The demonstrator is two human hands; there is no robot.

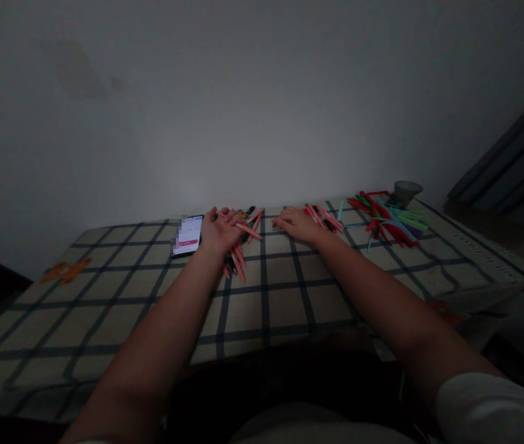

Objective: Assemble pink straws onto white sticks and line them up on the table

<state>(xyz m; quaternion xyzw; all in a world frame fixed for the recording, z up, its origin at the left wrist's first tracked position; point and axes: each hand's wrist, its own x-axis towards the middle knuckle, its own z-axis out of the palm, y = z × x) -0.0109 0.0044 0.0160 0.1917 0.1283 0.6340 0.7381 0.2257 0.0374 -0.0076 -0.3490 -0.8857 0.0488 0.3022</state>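
Cream checked cloth covers the desk. The left hand lies palm up, fingers half open; whether the right hand holds anything, one cannot tell. Pink pens lie bunched near both; the work seems unfinished.

Checked tablecloth, clock read from its middle. Left hand, palm up: 11 o'clock, pink pens alongside. Lit phone: 10 o'clock. Right hand, palm down: 1 o'clock, further pink pens adjacent. Coloured strips, cup: 2 o'clock.
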